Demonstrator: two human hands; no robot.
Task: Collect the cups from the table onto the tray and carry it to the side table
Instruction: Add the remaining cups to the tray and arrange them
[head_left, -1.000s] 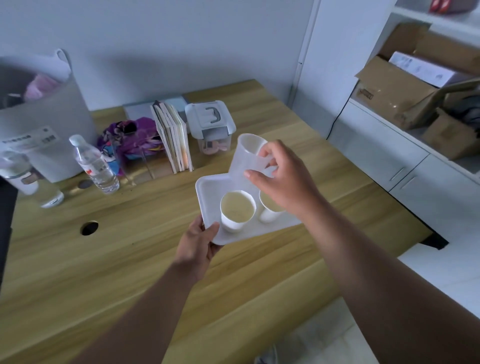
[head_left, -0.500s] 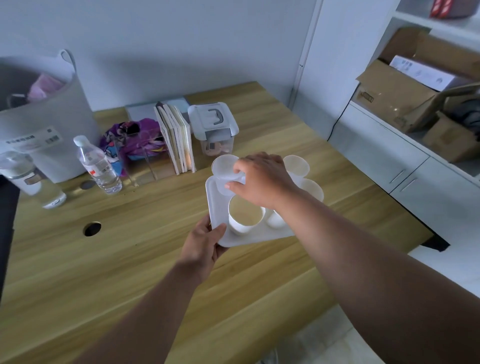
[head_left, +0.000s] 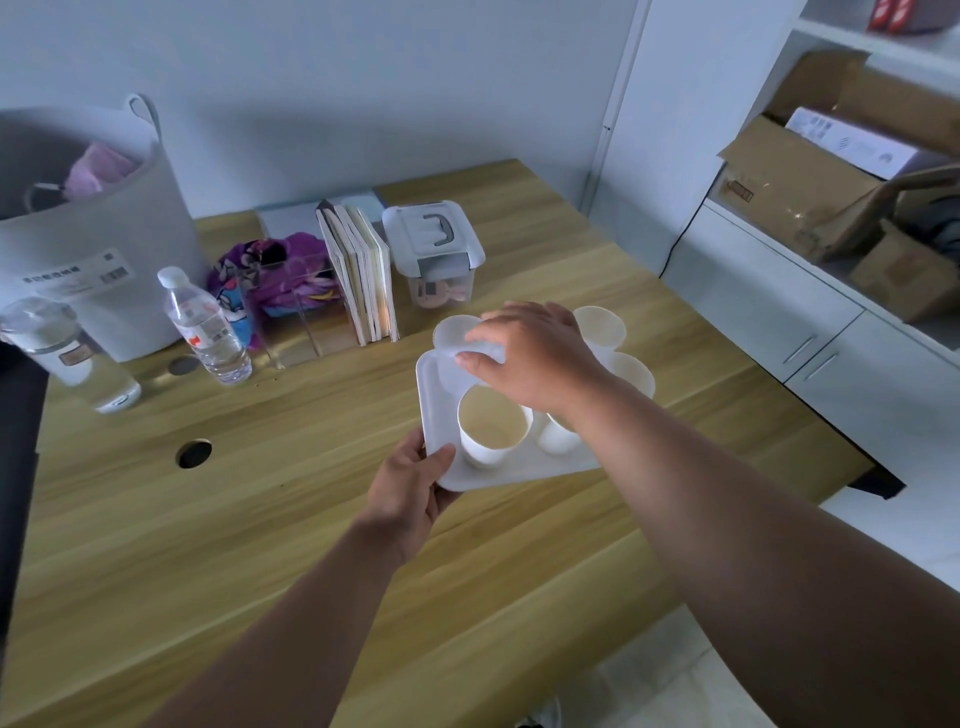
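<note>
A white tray (head_left: 514, 475) is held just above the wooden table (head_left: 260, 519), with my left hand (head_left: 410, 483) gripping its near-left corner. My right hand (head_left: 535, 353) is closed around a translucent white cup (head_left: 451, 338) at the tray's far-left corner. Its base looks set on the tray. A white paper cup (head_left: 491, 431) stands upright at the tray's front, and a second one (head_left: 558, 439) beside it is partly hidden under my wrist. Two more cups (head_left: 602, 325) (head_left: 631, 374) show past my right hand at the far right; whether they stand on the tray is hidden.
Along the table's back are upright books (head_left: 363, 270), a lidded plastic box (head_left: 434, 249), a purple bag (head_left: 270, 280), two water bottles (head_left: 205, 325) and a grey basket (head_left: 88, 234). A cable hole (head_left: 193, 453) is at left. White cabinets with cardboard boxes (head_left: 810, 182) stand to the right.
My right hand has lowered the translucent cup from a tilted hold above the tray down onto its far-left corner. The tray has stayed in my left hand.
</note>
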